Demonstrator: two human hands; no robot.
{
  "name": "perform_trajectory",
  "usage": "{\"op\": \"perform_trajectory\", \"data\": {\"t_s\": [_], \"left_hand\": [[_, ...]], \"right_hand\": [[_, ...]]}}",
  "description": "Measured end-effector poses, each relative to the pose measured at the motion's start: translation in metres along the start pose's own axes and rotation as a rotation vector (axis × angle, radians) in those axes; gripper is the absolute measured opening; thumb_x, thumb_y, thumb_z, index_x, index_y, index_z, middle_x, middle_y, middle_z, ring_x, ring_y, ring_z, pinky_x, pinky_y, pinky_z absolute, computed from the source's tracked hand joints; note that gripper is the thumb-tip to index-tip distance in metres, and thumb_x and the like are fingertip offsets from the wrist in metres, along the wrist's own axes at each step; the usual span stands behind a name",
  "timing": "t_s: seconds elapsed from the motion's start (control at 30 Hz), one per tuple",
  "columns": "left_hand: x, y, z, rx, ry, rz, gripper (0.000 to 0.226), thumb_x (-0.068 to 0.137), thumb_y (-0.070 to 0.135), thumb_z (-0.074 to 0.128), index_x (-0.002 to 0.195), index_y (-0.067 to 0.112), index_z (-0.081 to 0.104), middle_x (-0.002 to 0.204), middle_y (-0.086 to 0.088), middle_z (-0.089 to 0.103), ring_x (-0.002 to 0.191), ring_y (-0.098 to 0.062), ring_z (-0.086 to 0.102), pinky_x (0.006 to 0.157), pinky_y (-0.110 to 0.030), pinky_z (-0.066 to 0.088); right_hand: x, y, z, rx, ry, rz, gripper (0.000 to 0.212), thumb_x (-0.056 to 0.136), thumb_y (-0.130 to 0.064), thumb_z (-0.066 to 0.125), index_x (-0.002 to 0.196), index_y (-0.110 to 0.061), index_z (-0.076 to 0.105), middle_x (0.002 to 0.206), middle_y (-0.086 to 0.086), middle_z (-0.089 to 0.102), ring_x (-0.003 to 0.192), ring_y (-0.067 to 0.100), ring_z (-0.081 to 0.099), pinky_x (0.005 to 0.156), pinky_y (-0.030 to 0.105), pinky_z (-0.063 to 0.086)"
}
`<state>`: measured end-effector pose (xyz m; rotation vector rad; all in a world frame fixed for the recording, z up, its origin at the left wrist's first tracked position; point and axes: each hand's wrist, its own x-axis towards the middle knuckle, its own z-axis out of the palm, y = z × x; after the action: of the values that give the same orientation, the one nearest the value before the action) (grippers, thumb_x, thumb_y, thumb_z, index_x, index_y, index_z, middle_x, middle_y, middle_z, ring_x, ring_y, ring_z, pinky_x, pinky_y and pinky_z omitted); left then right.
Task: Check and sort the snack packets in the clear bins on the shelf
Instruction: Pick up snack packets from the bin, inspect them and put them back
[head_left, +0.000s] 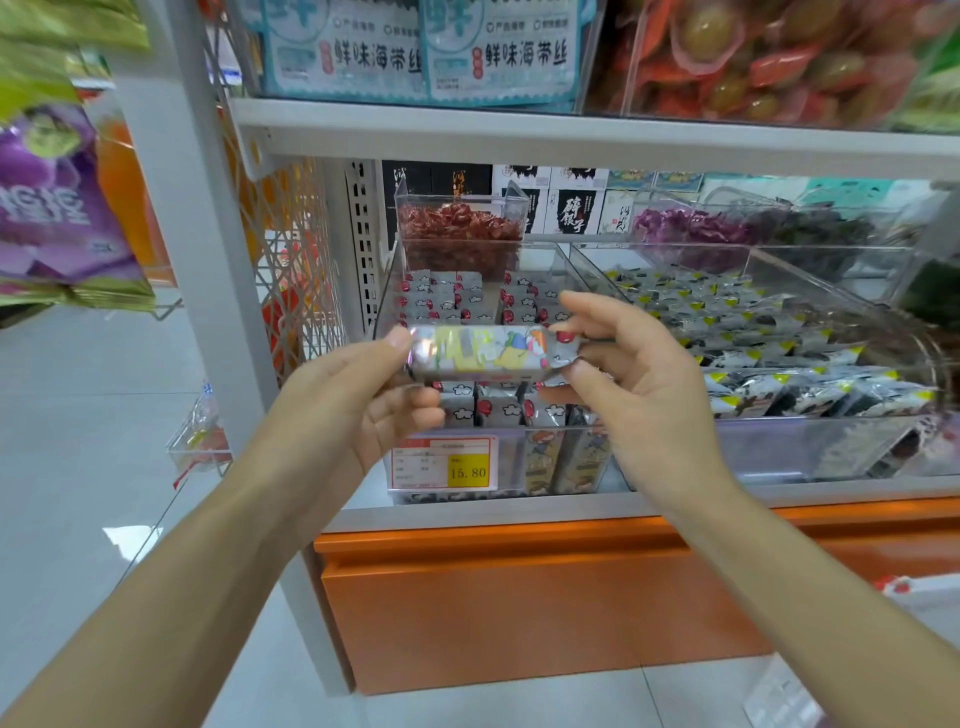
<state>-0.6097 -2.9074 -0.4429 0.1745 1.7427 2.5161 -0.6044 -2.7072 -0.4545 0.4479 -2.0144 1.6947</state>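
Holding a silver snack packet (483, 353) flat and level between both hands, printed face up toward the camera. Gripped at its left end by the left hand (363, 395), with the thumb pressed on the top edge and the other fingers curled underneath. Pinched at its right end by the right hand (623, 379), with the thumb below and a fingertip on the end, the forefinger arched free over the top. Clamped on that one packet from both sides, nothing else in either grip. Held up in front of the left clear bin (387, 301), above its front wall.

Right behind the fingers, and below them too: rows of silver packets (447, 299) with red and white cloud marks, standing in that bin. Straight under the left fingers, on the bin's front wall, a price tag (444, 464) reading 15.80. Off beyond the right fingers, a second clear bin (779, 447) full of black, white and yellow packets (753, 332). Farther back past the fingertips, a small clear tub (410, 205) of red-wrapped snacks (457, 228). Down beneath both wrists, an orange base panel (519, 597).
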Motion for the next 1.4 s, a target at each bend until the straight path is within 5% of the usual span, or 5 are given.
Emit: {"op": "perform_trajectory", "data": {"t_s": [0.43, 0.6, 0.97, 1.2, 1.4], "left_hand": [[-0.005, -0.004, 0.002, 0.146, -0.098, 0.065, 0.029, 0.076, 0.019, 0.063, 0.105, 0.016, 0.062, 0.1, -0.014, 0.071, 0.084, -0.022, 0.07, 0.073, -0.025, 0.057], [-0.007, -0.008, 0.003, 0.353, -0.14, 0.122, 0.02, 0.087, 0.009, 0.058, 0.1, 0.025, 0.059, 0.101, -0.008, 0.071, 0.093, -0.02, 0.069, 0.079, -0.029, 0.056], [-0.01, -0.007, 0.007, 0.715, -0.168, 0.25, 0.042, 0.082, 0.016, 0.067, 0.116, 0.039, 0.057, 0.11, 0.014, 0.064, 0.1, 0.0, 0.062, 0.089, -0.024, 0.05], [-0.01, -0.007, 0.012, 0.65, -0.053, 0.203, 0.004, 0.081, 0.021, 0.066, 0.084, 0.02, 0.068, 0.077, 0.002, 0.071, 0.064, -0.01, 0.067, 0.054, -0.017, 0.052], [-0.005, -0.002, 0.009, 0.564, -0.033, 0.107, 0.02, 0.085, 0.015, 0.063, 0.072, 0.0, 0.061, 0.052, 0.013, 0.062, 0.049, -0.003, 0.061, 0.052, -0.026, 0.056]], "right_hand": [[-0.003, -0.001, 0.003, -0.041, 0.038, 0.097, 0.021, 0.087, -0.012, 0.063, 0.105, -0.024, 0.064, 0.099, -0.007, 0.064, 0.096, 0.011, 0.061, 0.087, 0.035, 0.054], [-0.003, -0.001, 0.004, -0.102, 0.04, 0.11, 0.009, 0.083, -0.02, 0.067, 0.09, -0.026, 0.068, 0.085, -0.015, 0.066, 0.081, -0.002, 0.06, 0.072, 0.014, 0.05], [0.0, -0.001, -0.001, -0.175, 0.058, 0.111, 0.021, 0.083, -0.017, 0.068, 0.062, -0.023, 0.065, 0.062, -0.016, 0.064, 0.059, -0.006, 0.056, 0.055, 0.007, 0.042], [-0.003, -0.001, 0.006, -0.253, 0.049, 0.047, 0.018, 0.082, -0.017, 0.069, 0.065, -0.021, 0.067, 0.069, -0.007, 0.066, 0.066, 0.0, 0.059, 0.061, 0.011, 0.046], [-0.004, -0.003, 0.01, -0.211, -0.023, 0.042, 0.017, 0.083, -0.016, 0.068, 0.068, -0.022, 0.068, 0.072, -0.005, 0.066, 0.064, 0.0, 0.057, 0.06, 0.014, 0.047]]}}
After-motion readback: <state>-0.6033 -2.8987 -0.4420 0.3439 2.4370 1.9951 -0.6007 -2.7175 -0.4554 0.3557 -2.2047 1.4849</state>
